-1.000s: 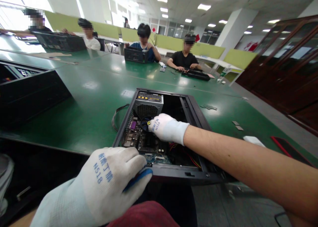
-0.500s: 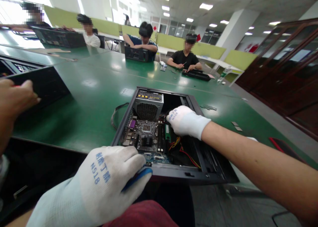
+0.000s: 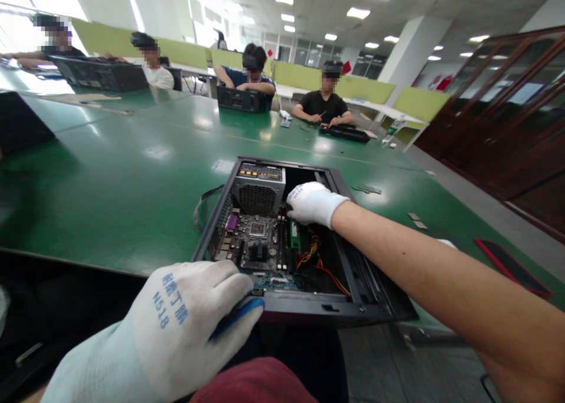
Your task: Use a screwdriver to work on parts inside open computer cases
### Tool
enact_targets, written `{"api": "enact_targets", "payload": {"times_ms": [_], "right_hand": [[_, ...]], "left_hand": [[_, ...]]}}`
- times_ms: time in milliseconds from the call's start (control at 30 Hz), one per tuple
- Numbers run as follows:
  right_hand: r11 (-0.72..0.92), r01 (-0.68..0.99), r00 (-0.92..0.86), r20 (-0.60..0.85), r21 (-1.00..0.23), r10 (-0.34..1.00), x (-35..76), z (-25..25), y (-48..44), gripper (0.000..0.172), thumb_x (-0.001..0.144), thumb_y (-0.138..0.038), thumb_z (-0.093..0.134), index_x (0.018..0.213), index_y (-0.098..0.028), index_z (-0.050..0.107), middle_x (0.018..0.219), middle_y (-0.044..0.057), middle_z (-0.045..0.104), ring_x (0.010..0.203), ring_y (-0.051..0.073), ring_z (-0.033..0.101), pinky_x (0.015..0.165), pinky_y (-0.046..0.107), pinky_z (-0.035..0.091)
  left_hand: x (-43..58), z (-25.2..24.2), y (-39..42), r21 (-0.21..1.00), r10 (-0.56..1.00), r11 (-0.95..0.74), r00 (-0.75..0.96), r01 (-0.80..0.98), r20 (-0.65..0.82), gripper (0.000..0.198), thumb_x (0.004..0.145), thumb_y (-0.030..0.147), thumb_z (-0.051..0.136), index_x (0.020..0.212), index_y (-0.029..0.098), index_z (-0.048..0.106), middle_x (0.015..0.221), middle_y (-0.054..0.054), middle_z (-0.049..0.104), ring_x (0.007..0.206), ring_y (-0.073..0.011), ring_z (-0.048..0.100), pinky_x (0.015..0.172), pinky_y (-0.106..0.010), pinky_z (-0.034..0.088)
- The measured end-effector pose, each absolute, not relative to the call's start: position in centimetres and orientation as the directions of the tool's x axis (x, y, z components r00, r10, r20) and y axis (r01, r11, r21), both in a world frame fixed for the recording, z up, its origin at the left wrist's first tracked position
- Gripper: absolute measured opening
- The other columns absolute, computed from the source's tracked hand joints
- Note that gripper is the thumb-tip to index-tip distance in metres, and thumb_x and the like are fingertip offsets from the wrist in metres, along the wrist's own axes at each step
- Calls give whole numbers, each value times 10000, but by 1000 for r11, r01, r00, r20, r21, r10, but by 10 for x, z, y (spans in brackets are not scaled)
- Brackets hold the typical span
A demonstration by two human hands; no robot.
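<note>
An open black computer case [image 3: 304,302] lies in front of me, its near edge overhanging the table. Gripping its near left corner is my gloved left hand [image 3: 194,312], fingers curled round the frame. My gloved right hand [image 3: 312,204] reaches inside, close to the silver power supply [image 3: 259,192]. Its fingers are bent together, and their tips are hidden, so whatever they pinch cannot be made out. Below them are a green memory stick [image 3: 294,236] and the motherboard [image 3: 258,238] with its bare processor socket. Red and yellow cables [image 3: 324,265] run along the case's right part.
The green table [image 3: 145,203] carries grey metal plates [image 3: 415,220], a red-edged black mat [image 3: 507,265] and a dark panel [image 3: 22,123] at left. A strap [image 3: 200,206] lies beside the case. Several people work across the table, one with a black case [image 3: 238,99].
My right hand has shifted slightly toward the power supply inside the case. A neighbour's bare hand and the dark panel have moved left, the hand leaving view. My left hand keeps its grip.
</note>
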State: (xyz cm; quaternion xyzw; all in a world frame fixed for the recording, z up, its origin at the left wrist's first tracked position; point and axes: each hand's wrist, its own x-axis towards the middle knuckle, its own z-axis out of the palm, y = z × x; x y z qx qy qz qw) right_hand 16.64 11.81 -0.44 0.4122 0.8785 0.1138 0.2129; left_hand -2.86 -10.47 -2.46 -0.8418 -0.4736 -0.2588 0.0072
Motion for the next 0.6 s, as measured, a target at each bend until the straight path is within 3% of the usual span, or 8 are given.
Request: {"api": "enact_targets", "payload": {"times_ms": [167, 300, 467, 600], "right_hand": [[674, 701, -667, -118, 232, 735, 178, 16, 96, 392, 969, -447, 504, 1035, -158, 760, 1068, 159, 768, 986, 282, 723, 829, 352, 525], [769, 634, -769, 44, -84, 638, 185, 33, 60, 405, 1002, -487, 494, 925, -157, 717, 937, 103, 753, 872, 210, 683, 787, 297, 466], [725, 392, -851, 76, -567, 520, 186, 43, 20, 326, 1011, -442, 530, 923, -165, 678, 876, 23, 720, 754, 134, 607, 680, 244, 417], [629, 332, -837, 87, -702, 539, 187, 41, 11, 207, 976, -333, 572, 891, -163, 654, 845, 2, 690, 731, 123, 572, 672, 238, 407]], "left_hand": [[-29, -23, -106, 222, 835, -496, 391, 839, 388, 278, 961, 390, 568, 1206, 272, 627, 1014, -49, 734, 811, -218, 726, 691, -341, 565], [-25, -16, -98, 229, 864, -420, 309, 878, 398, 501, 952, 436, 551, 1428, 300, 476, 1191, -70, 694, 925, -249, 739, 732, -364, 594], [-14, -4, -70, 189, 883, -337, 239, 922, 404, 690, 918, 510, 560, 1531, 278, 342, 1308, -111, 628, 1074, -323, 708, 840, -443, 606], [0, 2, -49, 208, 900, -359, 278, 910, 337, 895, 844, 436, 646, 1601, 278, 195, 1367, -121, 575, 1146, -329, 680, 936, -449, 582]]}}
